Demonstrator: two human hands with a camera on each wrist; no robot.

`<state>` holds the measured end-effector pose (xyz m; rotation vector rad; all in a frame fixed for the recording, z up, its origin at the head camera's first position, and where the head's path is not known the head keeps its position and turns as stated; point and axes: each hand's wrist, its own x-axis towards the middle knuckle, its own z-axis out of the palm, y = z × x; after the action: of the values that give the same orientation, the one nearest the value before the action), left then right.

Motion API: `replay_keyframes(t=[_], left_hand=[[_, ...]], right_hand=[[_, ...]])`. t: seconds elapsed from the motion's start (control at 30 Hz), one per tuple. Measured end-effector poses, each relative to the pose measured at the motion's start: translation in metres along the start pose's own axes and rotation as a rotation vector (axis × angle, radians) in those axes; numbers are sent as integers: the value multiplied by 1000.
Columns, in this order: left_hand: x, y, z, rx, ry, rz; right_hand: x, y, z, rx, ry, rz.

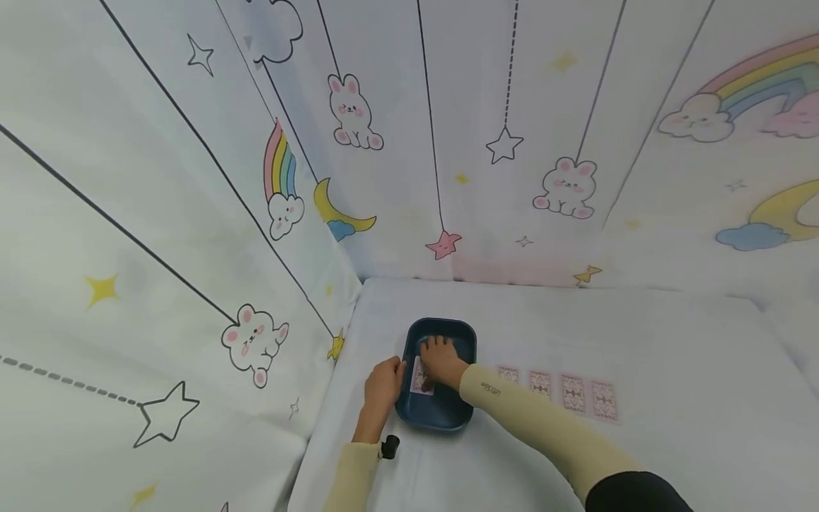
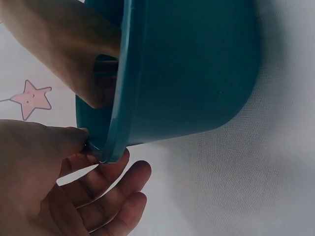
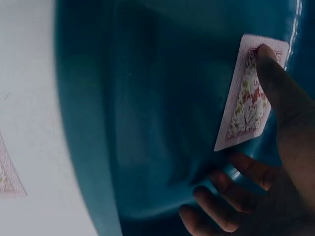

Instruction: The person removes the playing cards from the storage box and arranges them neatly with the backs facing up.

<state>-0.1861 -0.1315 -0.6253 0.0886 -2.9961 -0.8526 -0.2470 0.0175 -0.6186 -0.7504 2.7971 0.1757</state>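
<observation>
A dark blue basin [image 1: 462, 334] stands on the white table near the left wall. My left hand [image 1: 382, 385] grips its left rim [image 2: 114, 147], with the thumb [image 2: 59, 140] on top and the fingers [image 2: 110, 194] under the lip. My right hand [image 1: 441, 360] reaches inside the basin [image 3: 147, 108]. It holds a patterned playing card [image 3: 243, 110] against the inner wall. The thumb [image 3: 278, 88] lies on the card's face, and the other fingers [image 3: 221, 194] curl just below its lower edge. The same card [image 1: 419, 377] shows beside the right wrist.
Several patterned cards [image 1: 557, 387] lie in a row on the table right of the basin; one card corner [image 3: 6, 173] shows beyond the basin's outer wall. Cartoon-printed cloth walls [image 1: 192, 235] close in the left and back. The table's left edge runs by my left sleeve.
</observation>
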Motion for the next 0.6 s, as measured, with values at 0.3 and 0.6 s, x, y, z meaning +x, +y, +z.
replay_keyframes(t=[0.3,0.6], left_hand=[[3,4,2,1,-32,-12],[1,0,0,-14,-15,-26]], right_hand=[[1,10,1,185,39,42],[-8,31,-4,968,9,54]])
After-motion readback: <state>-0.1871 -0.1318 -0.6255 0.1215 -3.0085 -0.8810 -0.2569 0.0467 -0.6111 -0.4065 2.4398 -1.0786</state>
